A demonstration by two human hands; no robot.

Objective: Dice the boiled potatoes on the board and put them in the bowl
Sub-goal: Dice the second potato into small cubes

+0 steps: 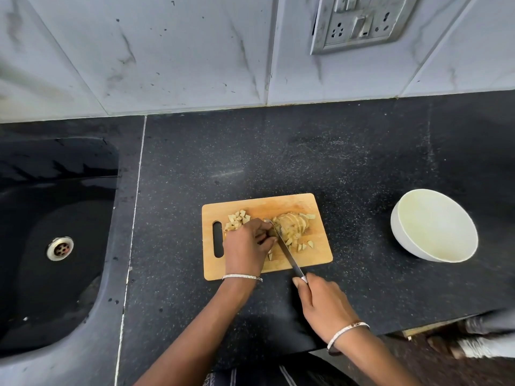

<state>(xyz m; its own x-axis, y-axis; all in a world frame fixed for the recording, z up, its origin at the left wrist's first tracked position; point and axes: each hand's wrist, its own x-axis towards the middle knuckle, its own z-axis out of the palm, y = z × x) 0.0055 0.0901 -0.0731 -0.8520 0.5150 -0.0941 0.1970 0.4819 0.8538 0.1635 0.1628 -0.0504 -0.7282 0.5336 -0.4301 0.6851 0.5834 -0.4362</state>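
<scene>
A wooden cutting board (284,203) lies on the black counter. On it sits a sliced boiled potato (291,225), with diced pieces (238,218) piled at the board's left and a few more cubes (302,246) on the near right. My left hand (246,246) has curled fingers holding the potato's left end. My right hand (320,302) grips the handle of a knife (287,252), whose blade lies across the potato right beside my left fingers. An empty white bowl (434,227) stands to the right of the board.
A black sink (41,246) with a metal drain (60,248) takes up the left side. A tiled wall with a socket plate (359,20) rises behind the counter. The counter's front edge (418,325) runs past my right wrist.
</scene>
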